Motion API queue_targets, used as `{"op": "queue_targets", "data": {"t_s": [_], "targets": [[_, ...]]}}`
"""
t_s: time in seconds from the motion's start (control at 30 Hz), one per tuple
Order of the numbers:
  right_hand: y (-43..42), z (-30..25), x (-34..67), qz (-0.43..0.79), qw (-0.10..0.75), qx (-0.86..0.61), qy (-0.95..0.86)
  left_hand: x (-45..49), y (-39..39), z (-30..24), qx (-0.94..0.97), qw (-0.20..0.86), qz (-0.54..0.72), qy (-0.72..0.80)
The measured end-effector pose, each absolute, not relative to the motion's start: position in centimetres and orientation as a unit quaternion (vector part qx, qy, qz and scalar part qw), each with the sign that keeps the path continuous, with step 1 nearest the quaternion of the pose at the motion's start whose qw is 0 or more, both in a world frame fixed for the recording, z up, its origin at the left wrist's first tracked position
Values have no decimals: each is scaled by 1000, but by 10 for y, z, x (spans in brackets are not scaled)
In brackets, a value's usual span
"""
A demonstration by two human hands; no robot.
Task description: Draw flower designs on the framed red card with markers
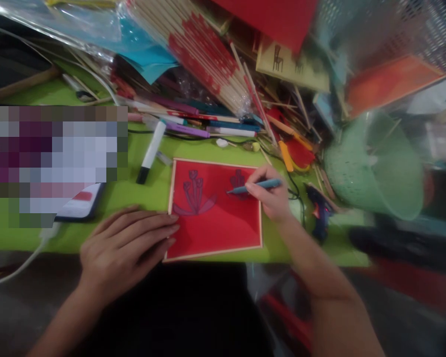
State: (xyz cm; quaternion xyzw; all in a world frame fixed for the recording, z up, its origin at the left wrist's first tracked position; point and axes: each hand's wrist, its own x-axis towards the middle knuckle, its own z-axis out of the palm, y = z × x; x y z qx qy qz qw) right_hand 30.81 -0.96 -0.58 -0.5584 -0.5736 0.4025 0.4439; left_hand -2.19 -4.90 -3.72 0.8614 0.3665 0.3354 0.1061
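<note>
A red card (215, 228) with thin pale wooden strips along its edges lies flat on the green tabletop. Dark outlined flowers with purple leaves (195, 196) are drawn on its left part, and a smaller drawing (238, 178) is at its upper right. My right hand (269, 196) is closed around a blue pen (260, 185), whose tip points left and is at the card by the smaller drawing. Stretched out flat, my left hand (132, 243) rests with its fingertips on the card's left edge.
A white marker with a black end (150, 153) and a phone (80, 203) with a white cable lie left. Behind are pens (193, 130), bundled red-and-wood sticks (204, 54) and orange-handled scissors (286, 156). Right stand a glue gun (319, 210) and green basket (371, 168).
</note>
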Motion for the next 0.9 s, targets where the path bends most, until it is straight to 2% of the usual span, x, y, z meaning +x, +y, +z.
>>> {"op": "queue_targets", "data": {"t_s": [0.9], "targets": [[-10, -7, 310, 414, 475, -535, -563, -22, -48, -38, 863, 104, 337, 362]]}}
